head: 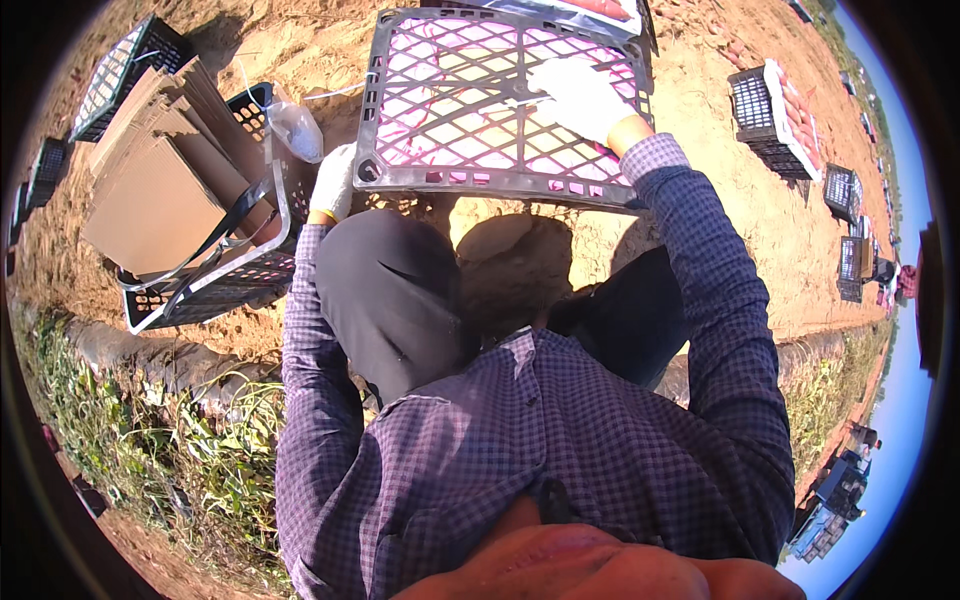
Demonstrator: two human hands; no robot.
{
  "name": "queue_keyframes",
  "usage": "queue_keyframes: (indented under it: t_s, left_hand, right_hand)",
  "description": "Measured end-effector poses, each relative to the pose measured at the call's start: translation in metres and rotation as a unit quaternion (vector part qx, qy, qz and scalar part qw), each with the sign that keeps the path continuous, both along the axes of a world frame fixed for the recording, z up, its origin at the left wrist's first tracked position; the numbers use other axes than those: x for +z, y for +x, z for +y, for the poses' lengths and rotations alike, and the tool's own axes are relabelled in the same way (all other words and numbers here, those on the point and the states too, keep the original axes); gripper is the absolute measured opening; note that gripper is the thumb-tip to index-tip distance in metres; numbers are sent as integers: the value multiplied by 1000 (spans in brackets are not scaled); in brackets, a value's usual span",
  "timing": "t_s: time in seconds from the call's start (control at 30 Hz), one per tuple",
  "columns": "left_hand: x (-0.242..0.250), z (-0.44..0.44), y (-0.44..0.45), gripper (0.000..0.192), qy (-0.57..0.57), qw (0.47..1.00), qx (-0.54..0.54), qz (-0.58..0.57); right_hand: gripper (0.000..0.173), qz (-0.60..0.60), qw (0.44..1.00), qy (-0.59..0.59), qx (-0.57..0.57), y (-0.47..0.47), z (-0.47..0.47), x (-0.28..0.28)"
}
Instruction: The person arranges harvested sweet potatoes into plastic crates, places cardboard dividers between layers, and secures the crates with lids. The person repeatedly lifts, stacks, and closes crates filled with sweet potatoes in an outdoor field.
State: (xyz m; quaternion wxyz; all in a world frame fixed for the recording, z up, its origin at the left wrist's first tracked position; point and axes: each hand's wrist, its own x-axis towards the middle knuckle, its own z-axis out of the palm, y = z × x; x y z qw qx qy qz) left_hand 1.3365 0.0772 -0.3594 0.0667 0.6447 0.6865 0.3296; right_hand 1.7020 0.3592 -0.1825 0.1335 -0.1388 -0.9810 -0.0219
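In front of my knees is a black plastic crate with a lattice panel [520, 161] on top. Pink and pale lining [409, 56] shows through the gaps. My right hand [577, 97], in a white glove, is over the lattice right of its middle, with a thin white plastic strip [529, 100] at its fingers. Beside the crate's near left corner is my left hand [334, 180], also gloved in white; its fingertips are hard to make out. Another white tie [334, 94] sticks out from the crate's left side.
On my left, a black basket [210, 289] with a handle holds flattened cardboard [161, 202] and a clear plastic bag [296, 131]. A crate of sweet potatoes [776, 120] stands to the right on dry soil. More crates [127, 75] stand around. Green plants [202, 435] grow behind me.
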Motion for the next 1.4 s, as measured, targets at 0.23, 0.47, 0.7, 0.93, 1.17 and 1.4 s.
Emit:
queue_keyframes:
  t_s: [0.23,0.47,0.7,0.93,1.17,1.4]
  left_hand:
    - [202,-41,39,26,-44,942,102,-318]
    - [311,2,137,28,-70,949,31,-305]
    - [271,106,265,32,-98,938,-43,-330]
    - [260,184,311,28,-5,937,-33,-348]
    - [267,252,334,23,-4,964,-107,-243]
    - [272,276,342,25,-27,979,-154,-131]
  right_hand:
    - [25,-14,995,43,-91,11,-8,-37]
    - [26,240,969,35,-40,43,-70,0]
    - [18,245,960,-42,-129,80,-105,35]
    - [34,384,899,-135,-160,145,-17,19]
    - [16,467,756,-257,-380,239,88,-35]
    - [25,437,788,-235,-365,249,105,-80]
